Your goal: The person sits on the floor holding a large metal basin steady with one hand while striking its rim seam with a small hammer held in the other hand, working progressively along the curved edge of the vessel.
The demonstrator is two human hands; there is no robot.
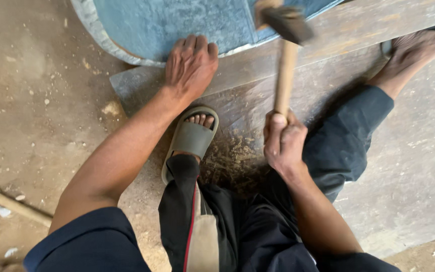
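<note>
My right hand [283, 143] grips the wooden handle of a hammer [285, 55], whose dark head is raised and blurred over the edge of a blue painted panel [177, 22]. My left hand [191, 65] lies flat, fingers together, pressing on the grey wooden board [258, 65] right at the panel's curved pale rim. My left foot in a grey slide sandal [191, 138] rests on the board just below that hand. My right foot [419, 48] in a sandal sits at the far right on the board.
Wood chips and sawdust [232, 156] lie beside the sandal. Two wooden sticks [6, 209] rest on the dusty floor at the lower left. A large flat grey sheet [414, 166] spreads under my right leg.
</note>
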